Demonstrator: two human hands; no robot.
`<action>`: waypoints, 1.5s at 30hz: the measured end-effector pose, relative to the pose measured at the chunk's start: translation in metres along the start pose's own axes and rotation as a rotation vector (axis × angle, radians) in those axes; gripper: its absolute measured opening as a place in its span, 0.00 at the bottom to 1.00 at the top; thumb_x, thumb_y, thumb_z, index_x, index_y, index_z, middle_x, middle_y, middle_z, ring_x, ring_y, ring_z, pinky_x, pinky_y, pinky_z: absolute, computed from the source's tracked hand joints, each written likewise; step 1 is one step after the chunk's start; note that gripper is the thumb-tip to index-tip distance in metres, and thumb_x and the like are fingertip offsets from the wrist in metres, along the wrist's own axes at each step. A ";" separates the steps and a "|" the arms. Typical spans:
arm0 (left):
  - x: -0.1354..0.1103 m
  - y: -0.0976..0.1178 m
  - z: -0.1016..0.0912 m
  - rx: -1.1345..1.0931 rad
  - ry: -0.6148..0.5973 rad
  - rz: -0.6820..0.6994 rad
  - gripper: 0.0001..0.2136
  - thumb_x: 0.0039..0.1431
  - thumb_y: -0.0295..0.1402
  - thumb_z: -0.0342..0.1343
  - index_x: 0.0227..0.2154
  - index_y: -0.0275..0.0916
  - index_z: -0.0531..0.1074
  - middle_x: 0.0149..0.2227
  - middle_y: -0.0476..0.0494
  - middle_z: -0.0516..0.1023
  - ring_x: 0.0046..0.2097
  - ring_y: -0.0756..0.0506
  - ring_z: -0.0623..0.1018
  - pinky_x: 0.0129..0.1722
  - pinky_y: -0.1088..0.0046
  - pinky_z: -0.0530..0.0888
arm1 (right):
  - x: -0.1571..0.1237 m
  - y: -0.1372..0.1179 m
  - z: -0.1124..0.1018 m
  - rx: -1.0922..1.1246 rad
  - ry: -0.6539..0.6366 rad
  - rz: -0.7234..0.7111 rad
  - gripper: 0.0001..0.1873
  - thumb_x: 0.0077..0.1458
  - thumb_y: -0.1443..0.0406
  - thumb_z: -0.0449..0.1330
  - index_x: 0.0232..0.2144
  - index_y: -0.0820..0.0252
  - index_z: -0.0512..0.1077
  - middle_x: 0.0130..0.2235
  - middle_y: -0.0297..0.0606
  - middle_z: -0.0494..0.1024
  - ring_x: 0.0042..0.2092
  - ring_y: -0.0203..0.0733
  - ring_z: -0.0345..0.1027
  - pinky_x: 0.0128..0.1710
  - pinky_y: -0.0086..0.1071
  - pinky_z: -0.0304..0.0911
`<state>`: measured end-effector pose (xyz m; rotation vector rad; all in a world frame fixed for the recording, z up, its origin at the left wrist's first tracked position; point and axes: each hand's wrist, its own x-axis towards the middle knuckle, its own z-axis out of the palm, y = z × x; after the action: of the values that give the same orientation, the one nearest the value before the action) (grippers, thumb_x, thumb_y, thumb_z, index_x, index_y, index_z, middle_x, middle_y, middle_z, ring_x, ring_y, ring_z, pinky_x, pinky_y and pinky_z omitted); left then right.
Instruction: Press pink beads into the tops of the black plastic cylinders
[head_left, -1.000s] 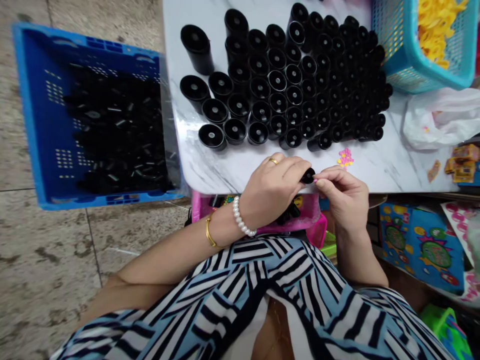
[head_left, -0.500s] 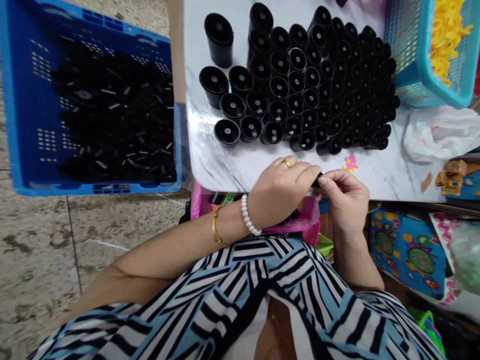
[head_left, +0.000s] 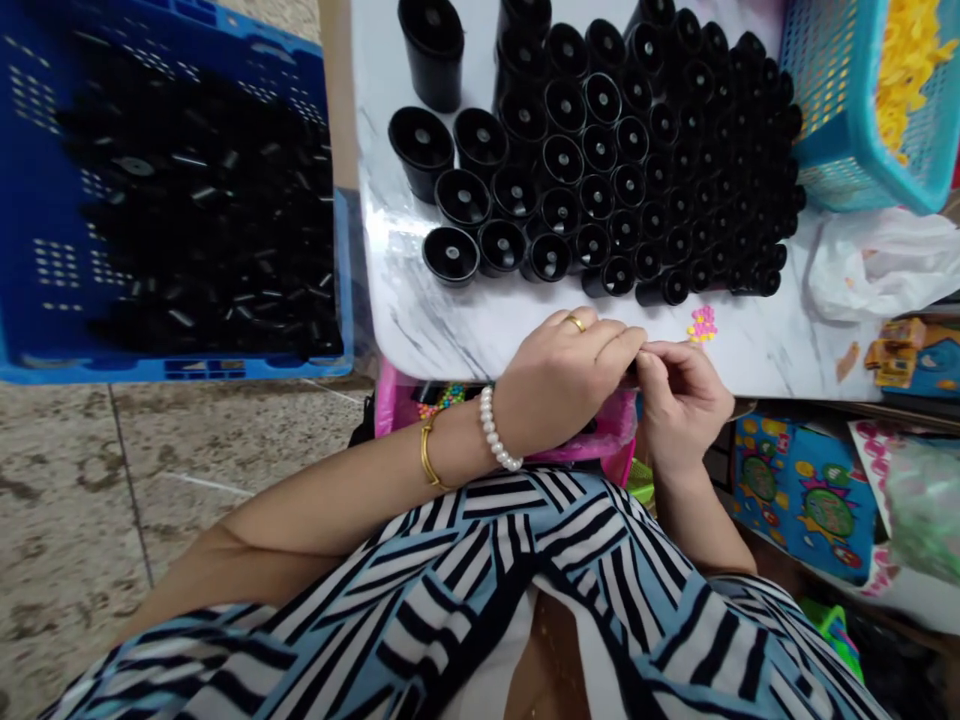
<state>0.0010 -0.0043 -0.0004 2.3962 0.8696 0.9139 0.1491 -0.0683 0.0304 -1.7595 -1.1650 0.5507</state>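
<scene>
My left hand (head_left: 562, 375), with a ring and a pearl bracelet, is curled closed over the table's front edge. Its fingertips meet those of my right hand (head_left: 686, 400), whose thumb and forefinger pinch together. Between them is a small black plastic piece, almost wholly hidden by the fingers. Just beyond the hands, many black plastic cups (head_left: 562, 158) stand close together in rows, each with a small round hub inside. A little heap of pink and yellow beads (head_left: 703, 324) lies on the table near my right fingertips.
A blue crate (head_left: 172, 368) of black parts stands left of the white table (head_left: 420, 335). Under the front edge sits a pink bin (head_left: 386, 405) with coloured beads (head_left: 452, 395). At right are a turquoise basket (head_left: 832, 160) of yellow pieces and a white plastic bag (head_left: 885, 265).
The black piece showed between my fingertips before and is now mostly covered. My right fingers have drawn closer to my left. The view has shifted slightly.
</scene>
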 end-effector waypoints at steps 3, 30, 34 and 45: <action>0.000 -0.001 -0.001 -0.005 0.001 -0.002 0.14 0.74 0.34 0.47 0.52 0.35 0.74 0.46 0.40 0.81 0.44 0.43 0.76 0.46 0.64 0.72 | 0.001 0.001 0.000 -0.078 0.020 -0.075 0.01 0.57 0.62 0.69 0.33 0.50 0.81 0.31 0.32 0.76 0.34 0.35 0.69 0.38 0.32 0.71; 0.000 -0.001 -0.003 -0.066 0.010 0.020 0.10 0.70 0.30 0.51 0.49 0.35 0.75 0.44 0.42 0.82 0.45 0.44 0.77 0.49 0.66 0.73 | 0.024 0.008 -0.030 0.360 -0.175 0.177 0.10 0.47 0.70 0.73 0.34 0.54 0.79 0.32 0.31 0.81 0.29 0.31 0.71 0.28 0.25 0.68; -0.001 -0.001 -0.002 -0.074 0.004 0.013 0.11 0.72 0.32 0.51 0.50 0.36 0.74 0.44 0.43 0.81 0.44 0.44 0.76 0.49 0.66 0.72 | 0.018 -0.001 -0.031 0.134 -0.129 0.165 0.11 0.49 0.67 0.73 0.37 0.53 0.82 0.34 0.33 0.82 0.33 0.35 0.74 0.34 0.30 0.73; -0.001 0.000 -0.001 0.004 0.014 0.021 0.12 0.73 0.34 0.49 0.50 0.36 0.74 0.44 0.43 0.82 0.43 0.43 0.76 0.43 0.65 0.70 | 0.011 -0.009 -0.018 0.122 -0.165 0.069 0.07 0.51 0.71 0.72 0.32 0.54 0.82 0.36 0.33 0.75 0.39 0.35 0.70 0.37 0.29 0.67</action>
<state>-0.0005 -0.0045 -0.0002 2.4096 0.8545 0.9383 0.1630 -0.0652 0.0483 -1.6794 -1.1606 0.8040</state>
